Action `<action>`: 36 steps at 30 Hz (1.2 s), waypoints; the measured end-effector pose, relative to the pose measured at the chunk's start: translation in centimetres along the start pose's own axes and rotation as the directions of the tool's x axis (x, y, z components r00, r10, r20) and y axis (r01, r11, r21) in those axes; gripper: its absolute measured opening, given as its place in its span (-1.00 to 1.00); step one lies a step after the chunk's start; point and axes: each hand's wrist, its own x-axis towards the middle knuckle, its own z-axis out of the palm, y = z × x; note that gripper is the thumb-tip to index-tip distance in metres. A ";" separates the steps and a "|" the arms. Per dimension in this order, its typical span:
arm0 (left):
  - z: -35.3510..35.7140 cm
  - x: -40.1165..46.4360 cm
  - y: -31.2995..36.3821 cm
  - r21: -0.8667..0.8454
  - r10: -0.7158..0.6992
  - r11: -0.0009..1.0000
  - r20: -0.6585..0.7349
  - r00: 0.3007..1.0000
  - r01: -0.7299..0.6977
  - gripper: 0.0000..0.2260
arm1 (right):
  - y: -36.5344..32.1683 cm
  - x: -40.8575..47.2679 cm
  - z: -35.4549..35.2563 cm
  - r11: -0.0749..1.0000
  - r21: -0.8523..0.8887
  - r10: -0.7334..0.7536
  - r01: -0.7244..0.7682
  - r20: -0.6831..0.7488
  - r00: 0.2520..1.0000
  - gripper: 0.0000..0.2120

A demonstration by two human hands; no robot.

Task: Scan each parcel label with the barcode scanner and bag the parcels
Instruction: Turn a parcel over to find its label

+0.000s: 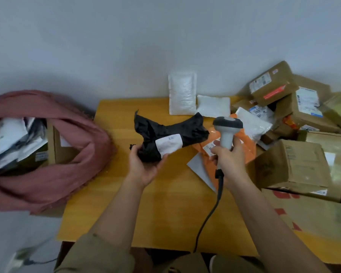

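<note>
Left hand [144, 164] is cupped under the lower end of a crumpled black poly parcel [169, 137], fingers and thumb curled round it; parcel is held up off the table [165, 203], its white label [168, 143] turned up. Right hand [227, 156] is wrapped round the handle of the grey-and-white barcode scanner [226, 131], held upright just right of the parcel, head at the top. Black scanner cable [211, 209] is seen running down from the handle toward the table's near edge.

An orange mailer [248, 146] with a white label is seen flat on the table behind the scanner hand, a grey envelope [200, 170] partly tucked beneath it. Two white padded mailers [182, 93] are placed at the far edge, one propped against the wall, the other lying beside it. Cardboard boxes [291, 164] and more poly parcels are piled at the right, several labelled. At the left, beside the table, a pink bag [67, 154] is held open, with white parcels and a box seen inside. Label print is too blurred to be read.
</note>
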 end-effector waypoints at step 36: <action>-7.2 0.3 -3.3 0.357 0.068 -0.850 0.803 0.592 -0.388 -0.77 | 4.8 2.6 1.2 0.991 -0.017 0.135 -0.134 0.151 0.979 -0.69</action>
